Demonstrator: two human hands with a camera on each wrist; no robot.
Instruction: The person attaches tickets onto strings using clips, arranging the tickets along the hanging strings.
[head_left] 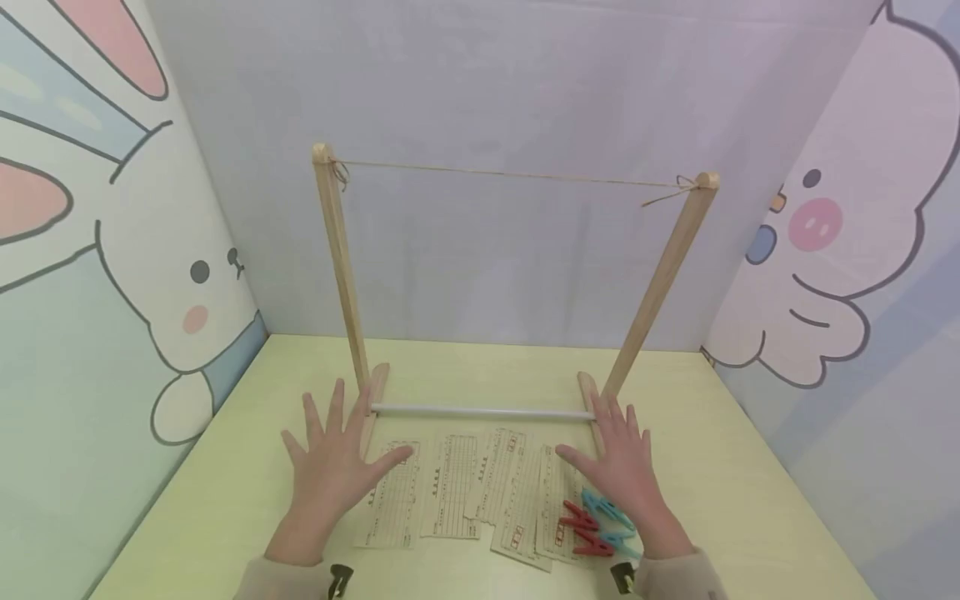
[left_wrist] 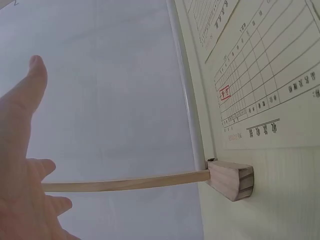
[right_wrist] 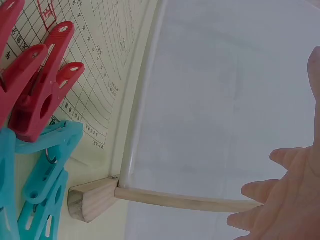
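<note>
Wooden uprights of a small drying frame [head_left: 337,267] stand on the pale green worktop [head_left: 750,500] in the head view, joined at the top by a taut string [head_left: 510,175] and near the base by a white rod [head_left: 480,412]. Just in front of the rod lie several printed paper slips [head_left: 457,487], side by side and partly overlapping. The left hand [head_left: 337,467] is spread flat with straight fingers, its grip released, thumb over the edge of the leftmost slip and fingertips near the frame's left foot. The right hand [head_left: 622,471] is likewise spread and released, over the right end of the slips beside the frame's right foot. Red and blue clothes pegs [head_left: 596,525] lie in a cluster on the slips just beside the right wrist.

From the left wrist, the left hand [left_wrist: 22,165] shows with fingers extended and holding nothing; beyond it are the frame's wooden foot [left_wrist: 231,179], the white rod [left_wrist: 187,100] and a printed slip [left_wrist: 265,85].

From the right wrist, the right hand [right_wrist: 285,195] is open-fingered and holds nothing. Red pegs [right_wrist: 35,85] and blue pegs [right_wrist: 40,180] lie on a slip [right_wrist: 110,60], near the frame's other foot [right_wrist: 92,199].
</note>
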